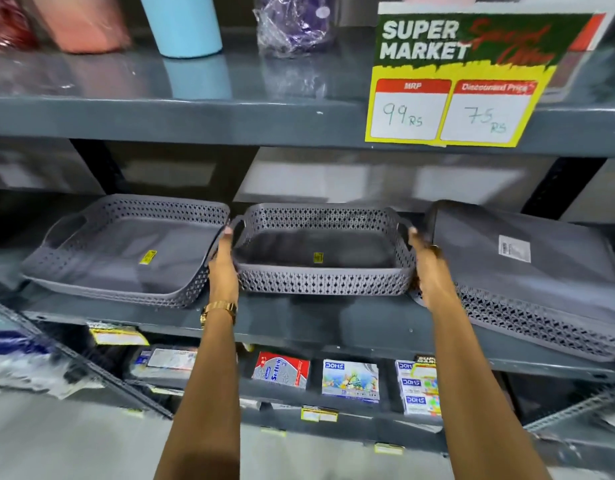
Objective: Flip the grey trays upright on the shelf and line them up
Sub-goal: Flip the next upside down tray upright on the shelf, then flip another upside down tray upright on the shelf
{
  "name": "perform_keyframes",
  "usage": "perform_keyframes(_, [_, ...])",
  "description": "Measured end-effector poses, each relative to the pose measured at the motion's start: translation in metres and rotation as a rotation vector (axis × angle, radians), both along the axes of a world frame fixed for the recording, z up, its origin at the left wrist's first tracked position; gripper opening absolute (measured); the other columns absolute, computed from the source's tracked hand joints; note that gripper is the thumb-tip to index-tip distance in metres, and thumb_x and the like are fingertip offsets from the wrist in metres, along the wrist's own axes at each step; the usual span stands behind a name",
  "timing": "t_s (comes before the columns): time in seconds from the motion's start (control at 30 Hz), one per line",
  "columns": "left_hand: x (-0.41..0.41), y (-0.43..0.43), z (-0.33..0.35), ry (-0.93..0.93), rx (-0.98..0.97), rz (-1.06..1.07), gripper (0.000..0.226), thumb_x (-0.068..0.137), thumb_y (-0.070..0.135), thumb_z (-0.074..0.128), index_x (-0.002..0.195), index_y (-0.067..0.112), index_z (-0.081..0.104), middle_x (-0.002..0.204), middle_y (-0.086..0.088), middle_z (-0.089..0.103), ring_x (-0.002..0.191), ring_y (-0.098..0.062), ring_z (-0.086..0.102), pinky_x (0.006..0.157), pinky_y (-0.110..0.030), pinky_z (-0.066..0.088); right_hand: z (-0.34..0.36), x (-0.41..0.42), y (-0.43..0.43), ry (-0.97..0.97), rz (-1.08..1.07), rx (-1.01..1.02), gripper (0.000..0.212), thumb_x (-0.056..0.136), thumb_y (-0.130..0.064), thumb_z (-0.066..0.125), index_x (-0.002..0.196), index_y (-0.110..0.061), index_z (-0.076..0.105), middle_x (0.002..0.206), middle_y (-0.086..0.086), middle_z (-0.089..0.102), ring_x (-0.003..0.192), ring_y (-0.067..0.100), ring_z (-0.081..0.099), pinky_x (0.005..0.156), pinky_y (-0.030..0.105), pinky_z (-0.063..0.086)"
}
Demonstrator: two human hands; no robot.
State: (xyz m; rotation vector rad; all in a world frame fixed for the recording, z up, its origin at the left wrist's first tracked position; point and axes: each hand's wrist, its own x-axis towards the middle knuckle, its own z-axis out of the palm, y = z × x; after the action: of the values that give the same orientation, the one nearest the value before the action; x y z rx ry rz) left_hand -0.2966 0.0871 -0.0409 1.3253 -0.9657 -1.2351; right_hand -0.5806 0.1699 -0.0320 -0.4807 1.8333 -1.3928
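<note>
Forearms: two bare arms reach up from the bottom of the view toward the middle shelf (299, 320), the left one wearing a gold watch (219, 311).
Right tray (527, 271): the largest grey piece in view, lying bottom-up with a white label on its base, tilted, just beside the right hand.
Left tray (122, 251): upright, open side up, at the shelf's left, its near end close to the left hand.
Middle tray (321, 254): upright between the other two, long axis running left to right, slightly raised or just settling; contact with the shelf cannot be told.
Left hand (224, 261): clasped on the middle tray's left end by the handle.
Right hand (429, 268): clasped on its right end.
Key relation: the upside-down tray lies immediately right of the grip, so the right hand is nearer to it.
Judgement: two trays done; the third still needs flipping.
</note>
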Motion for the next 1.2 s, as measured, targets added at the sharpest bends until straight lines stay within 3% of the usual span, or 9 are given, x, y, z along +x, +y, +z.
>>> perform_keyframes(0.17, [0.012,0.006,-0.012,-0.150,0.048,0.004,0.039,0.094,0.027,0.053,0.125,0.003,0.054,0.123,-0.014,0.058,0.114,-0.027,0.051,0.099,-0.035,0.036,-0.010,0.010,0.000,0.155,0.079,0.090,0.054,0.094,-0.041,0.050,0.139,-0.013,0.042,0.145,0.013,0.045,0.131,0.035,0.044,0.108,0.045,0.033])
perform_keyframes(0.37, [0.020,0.014,-0.018,-0.484,0.011,-0.027,0.042,0.095,0.013,0.051,0.133,-0.002,0.046,0.125,-0.029,0.059,0.113,-0.045,0.057,0.099,-0.048,0.045,-0.015,0.033,0.008,0.246,0.118,0.158,0.047,0.099,-0.024,0.043,0.141,-0.003,0.036,0.128,0.009,0.053,0.104,0.030,0.054,0.082,0.034,0.042])
perform_keyframes(0.47, [0.013,0.027,-0.014,-0.699,-0.141,-0.045,0.057,0.092,0.013,0.054,0.143,-0.002,0.032,0.142,-0.030,0.042,0.130,-0.043,0.041,0.110,-0.047,0.034,-0.015,0.039,0.016,0.265,0.144,0.147,0.042,0.098,-0.025,0.044,0.134,-0.003,0.043,0.127,0.016,0.056,0.102,0.029,0.054,0.081,0.031,0.037])
perform_keyframes(0.67, [-0.025,0.051,0.004,-1.169,-0.355,-0.092,0.060,0.089,0.030,0.053,0.141,0.005,0.035,0.149,-0.025,0.035,0.143,-0.042,0.021,0.120,-0.052,0.013,-0.014,0.034,0.032,0.218,0.226,0.075,0.039,0.097,-0.021,0.047,0.133,-0.005,0.046,0.120,0.006,0.054,0.115,0.025,0.050,0.098,0.032,0.036])
perform_keyframes(0.8, [-0.079,0.063,0.026,-0.953,-0.479,-0.276,0.051,0.090,0.022,0.055,0.136,0.004,0.042,0.135,-0.022,0.049,0.126,-0.040,0.045,0.109,-0.051,0.035,-0.001,0.010,0.045,0.157,0.149,-0.103,0.031,0.097,-0.018,0.049,0.125,-0.008,0.057,0.120,0.008,0.059,0.117,0.023,0.054,0.110,0.038,0.038])
perform_keyframes(0.87, [-0.111,0.067,0.035,-0.796,-0.489,-0.354,0.044,0.089,0.018,0.058,0.130,0.005,0.048,0.129,-0.021,0.053,0.117,-0.040,0.052,0.101,-0.047,0.042,0.012,-0.011,0.052,0.224,0.068,-0.181,0.024,0.096,-0.018,0.050,0.112,-0.010,0.066,0.110,0.006,0.063,0.114,0.025,0.059,0.106,0.042,0.044])
perform_keyframes(0.97, [-0.172,0.078,0.046,-0.711,-0.516,-0.466,0.037,0.088,0.013,0.061,0.123,0.001,0.056,0.123,-0.023,0.060,0.117,-0.037,0.054,0.095,-0.036,0.040,0.033,-0.057,0.071,0.375,-0.045,-0.211,0.027,0.095,-0.019,0.051,0.111,-0.005,0.068,0.103,0.004,0.064,0.100,0.017,0.057,0.089,0.027,0.044])
perform_keyframes(1.13, [-0.266,0.088,0.047,-0.701,-0.345,-0.640,0.043,0.092,0.026,0.058,0.129,0.005,0.052,0.131,-0.018,0.058,0.122,-0.035,0.053,0.096,-0.031,0.041,0.035,-0.148,0.093,0.519,-0.161,-0.027,0.025,0.092,-0.025,0.053,0.103,-0.004,0.062,0.108,0.019,0.064,0.115,0.036,0.056,0.094,0.033,0.042])
perform_keyframes(1.2, [-0.295,0.076,0.035,-0.812,-0.234,-0.673,0.062,0.090,0.043,0.055,0.137,0.005,0.041,0.141,-0.020,0.048,0.131,-0.039,0.043,0.107,-0.039,0.038,0.028,-0.182,0.099,0.601,-0.137,0.231,0.051,0.090,-0.038,0.054,0.125,-0.001,0.053,0.135,0.022,0.053,0.129,0.041,0.043,0.108,0.045,0.036])
